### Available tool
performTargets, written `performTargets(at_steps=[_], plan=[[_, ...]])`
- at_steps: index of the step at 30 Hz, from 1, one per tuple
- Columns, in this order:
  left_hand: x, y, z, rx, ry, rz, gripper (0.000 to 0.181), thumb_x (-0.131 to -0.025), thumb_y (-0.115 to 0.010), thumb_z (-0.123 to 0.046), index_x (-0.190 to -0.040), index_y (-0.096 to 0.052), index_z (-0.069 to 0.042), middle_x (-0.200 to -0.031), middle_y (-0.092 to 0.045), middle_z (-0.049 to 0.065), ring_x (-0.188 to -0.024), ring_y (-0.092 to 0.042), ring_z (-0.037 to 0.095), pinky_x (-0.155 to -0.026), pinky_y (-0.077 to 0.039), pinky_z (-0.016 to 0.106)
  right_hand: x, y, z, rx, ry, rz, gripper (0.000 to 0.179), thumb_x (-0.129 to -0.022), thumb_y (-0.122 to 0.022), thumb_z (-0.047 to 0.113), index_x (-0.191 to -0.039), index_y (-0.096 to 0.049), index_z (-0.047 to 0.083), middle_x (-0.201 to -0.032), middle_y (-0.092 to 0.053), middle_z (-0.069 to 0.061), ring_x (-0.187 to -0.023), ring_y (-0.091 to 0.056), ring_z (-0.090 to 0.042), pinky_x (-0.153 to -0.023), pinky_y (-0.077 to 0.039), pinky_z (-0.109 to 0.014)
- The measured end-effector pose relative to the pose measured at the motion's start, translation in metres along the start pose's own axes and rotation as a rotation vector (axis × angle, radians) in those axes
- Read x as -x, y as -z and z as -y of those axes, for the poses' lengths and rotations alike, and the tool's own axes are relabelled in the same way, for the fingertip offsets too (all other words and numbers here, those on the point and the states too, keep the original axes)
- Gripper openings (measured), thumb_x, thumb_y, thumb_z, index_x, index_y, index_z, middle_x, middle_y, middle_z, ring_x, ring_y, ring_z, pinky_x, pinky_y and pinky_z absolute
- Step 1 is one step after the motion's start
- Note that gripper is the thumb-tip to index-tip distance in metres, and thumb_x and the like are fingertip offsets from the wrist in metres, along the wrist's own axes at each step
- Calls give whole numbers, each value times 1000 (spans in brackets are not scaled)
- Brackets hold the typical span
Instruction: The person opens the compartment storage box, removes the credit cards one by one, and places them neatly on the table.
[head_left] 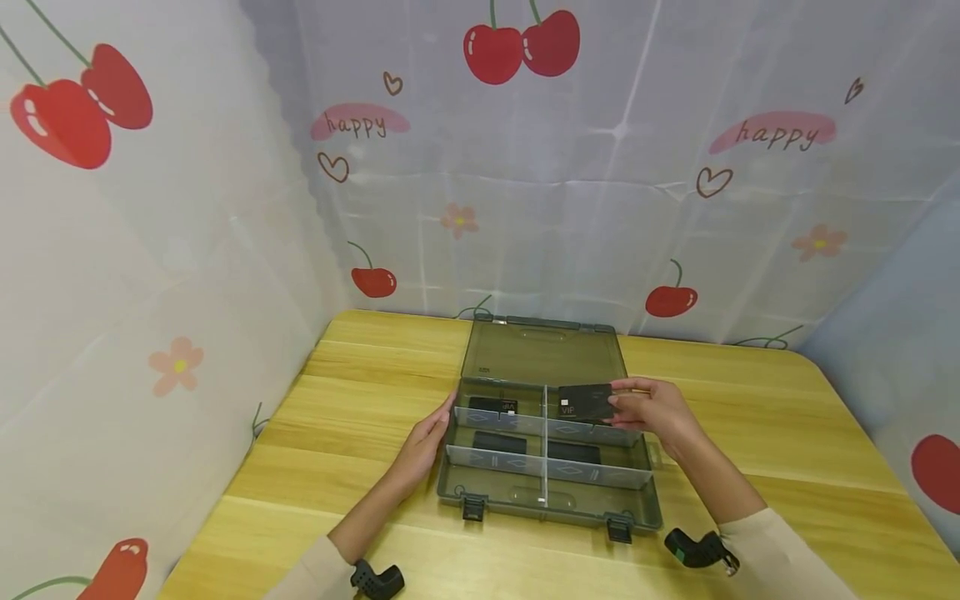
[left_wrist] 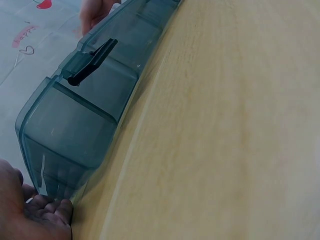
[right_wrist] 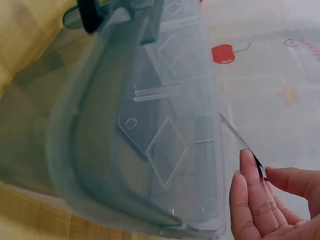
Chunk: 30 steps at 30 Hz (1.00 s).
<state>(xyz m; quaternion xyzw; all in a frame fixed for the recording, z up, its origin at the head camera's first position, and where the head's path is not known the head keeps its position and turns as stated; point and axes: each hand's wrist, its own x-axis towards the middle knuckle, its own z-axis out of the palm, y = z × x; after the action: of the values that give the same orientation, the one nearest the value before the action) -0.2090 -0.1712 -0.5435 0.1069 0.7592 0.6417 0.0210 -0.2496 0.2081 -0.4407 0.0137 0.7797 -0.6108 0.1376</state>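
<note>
A dark green see-through compartment box (head_left: 600, 521) lies on the table with its lid (head_left: 543, 354) folded back. Pinched between thumb and fingers of my right hand (head_left: 656, 410) is a black card (head_left: 588, 402) marked "VIP", over the back right compartment. In the right wrist view the card (right_wrist: 242, 137) appears nearly edge-on beside the clear divider (right_wrist: 167, 155). My left hand (head_left: 420, 450) rests against the box's left side; its fingers (left_wrist: 47, 207) touch the lower corner in the left wrist view. Another VIP card (head_left: 491, 406) lies in the back left compartment.
Black cards lie in the middle left (head_left: 500, 442) and middle right (head_left: 573, 452) compartments. Two latches (head_left: 472, 508) hang from the box's front edge. The wooden table (head_left: 360, 375) meets cherry-print curtains (head_left: 525, 225) at the back and sides.
</note>
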Motion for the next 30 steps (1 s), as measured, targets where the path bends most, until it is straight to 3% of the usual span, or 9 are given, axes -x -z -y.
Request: performTargets(at_steps=[5, 13, 23, 30], plan=[[1, 1, 0, -4, 1, -5, 50, -113, -33, -28, -159, -31, -8, -165, -28, 1, -153, -19, 22, -125, -16, 42, 2, 3, -2, -30, -6, -13, 45, -100, -63, 8, -140, -51, -10, -97, -72, -10, -78, -76, -20, -73, -64, -39], [1, 0, -1, -2, -16, -4, 50, -113, -33, -29, -159, -32, -8, -165, -28, 3, -153, -19, 23, -125, -15, 43, 7, 10, -5, -63, 3, -36, 49, -100, -65, 10, -142, -50, -10, -87, -72, -6, -77, -75, -20, -73, -64, -38], [0, 0, 1, -35, -20, 0, 50, -113, -34, -30, -160, -31, -12, -165, -27, 1, -153, -20, 23, -125, -15, 44, 13, 21, -6, -110, 23, -78, 48, -101, -63, 12, -143, -49, -9, -93, -75, 2, -83, -73, -21, -78, -63, -38], [0, 0, 3, -32, -41, 11, 49, -112, -37, -22, -160, -30, -12, -165, -26, 2, -153, -20, 22, -125, -16, 41, 13, 33, -7, -161, 31, -99, 49, -101, -64, 12, -142, -49, -9, -93, -73, 4, -84, -73, -17, -77, -63, -35]])
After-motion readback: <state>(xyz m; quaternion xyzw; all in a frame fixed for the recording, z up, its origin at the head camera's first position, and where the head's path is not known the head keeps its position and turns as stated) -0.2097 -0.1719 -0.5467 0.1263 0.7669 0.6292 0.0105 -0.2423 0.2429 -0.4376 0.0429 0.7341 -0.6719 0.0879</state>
